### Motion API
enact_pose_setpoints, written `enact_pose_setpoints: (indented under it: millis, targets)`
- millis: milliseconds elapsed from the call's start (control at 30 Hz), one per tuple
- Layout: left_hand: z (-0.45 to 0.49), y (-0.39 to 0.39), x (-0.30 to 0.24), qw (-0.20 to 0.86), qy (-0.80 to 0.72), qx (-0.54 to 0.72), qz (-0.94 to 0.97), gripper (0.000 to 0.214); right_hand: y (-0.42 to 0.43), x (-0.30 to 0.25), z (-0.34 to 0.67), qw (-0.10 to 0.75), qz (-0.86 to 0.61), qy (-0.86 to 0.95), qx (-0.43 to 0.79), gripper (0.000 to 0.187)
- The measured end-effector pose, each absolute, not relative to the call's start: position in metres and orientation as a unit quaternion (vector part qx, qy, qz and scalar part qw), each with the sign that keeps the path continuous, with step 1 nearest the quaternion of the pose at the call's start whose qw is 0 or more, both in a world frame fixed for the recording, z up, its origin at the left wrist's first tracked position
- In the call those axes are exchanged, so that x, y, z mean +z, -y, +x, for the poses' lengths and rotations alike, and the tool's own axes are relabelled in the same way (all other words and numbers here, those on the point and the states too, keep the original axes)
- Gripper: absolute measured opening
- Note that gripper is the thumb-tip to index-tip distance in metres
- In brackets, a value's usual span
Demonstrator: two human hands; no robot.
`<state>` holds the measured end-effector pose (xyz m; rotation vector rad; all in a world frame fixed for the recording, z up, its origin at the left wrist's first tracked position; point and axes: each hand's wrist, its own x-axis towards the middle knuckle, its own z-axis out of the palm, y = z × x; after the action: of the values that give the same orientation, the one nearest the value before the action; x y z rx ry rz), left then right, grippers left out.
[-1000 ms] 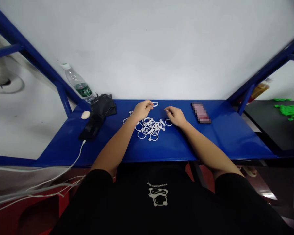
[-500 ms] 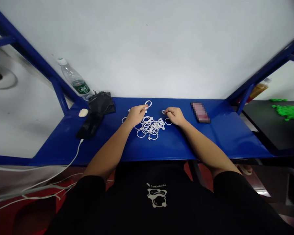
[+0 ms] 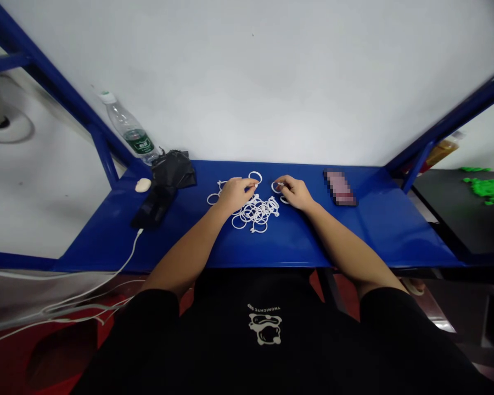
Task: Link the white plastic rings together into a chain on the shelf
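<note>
We have a pile of white rings [image 3: 257, 210] in front of us on a blue metal table [image 3: 271, 251], the rings overlapping one another, some showing small knobs. Our left hand [image 3: 235, 193] is above the pile's far left edge, thumb and forefinger pinching one knobbed ring [image 3: 260, 178] that stands out just beyond the pile. Our right hand [image 3: 295, 193] is on the pile's right; its thumb and forefinger grip a second ring [image 3: 273, 187] just past the pile's far right edge, the other fingers curled. We see a third ring [image 3: 281, 199] close by the pile's right side, partly hidden under that hand. A loose ring [image 3: 208, 199] lies a little apart, left of the pile.

Well to the right of the pile we have a smartphone [image 3: 340, 187], its screen pixelated. Well to the left of it are a crumpled black plastic bag [image 3: 175, 169], a small pale rounded object [image 3: 143, 185] we cannot identify, and a white cable [image 3: 128, 263]. Farther beyond the pile, on that same left side, a clear plastic bottle [image 3: 138, 141] with a green label stands tilted.
</note>
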<state>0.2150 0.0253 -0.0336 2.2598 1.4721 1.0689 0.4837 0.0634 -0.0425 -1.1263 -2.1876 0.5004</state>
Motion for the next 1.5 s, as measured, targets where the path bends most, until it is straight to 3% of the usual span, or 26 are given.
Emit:
enact_pose_setpoints:
  millis: [200,533,933,1500]
  targets:
    - [0.214,-0.026,-0.036,0.076,-0.508,0.322,0.795,0.019,-0.062,-0.04,0.483,0.291,-0.428,0.833,0.196,0.032]
    - [0.218,-0.02,-0.037,0.105,-0.521,0.283,0.799,0.011,-0.068,-0.048,0.486,0.301,-0.401,0.837,0.218,0.029]
    - [0.221,-0.026,-0.042,0.094,-0.492,0.468,0.728,0.032,-0.067,-0.048,0.486,0.294,-0.398,0.843,0.211,0.032]
    - [0.223,-0.024,-0.045,0.13,-0.453,0.456,0.755,0.035,-0.066,-0.045,0.485,0.282,-0.406,0.844,0.21,0.035]
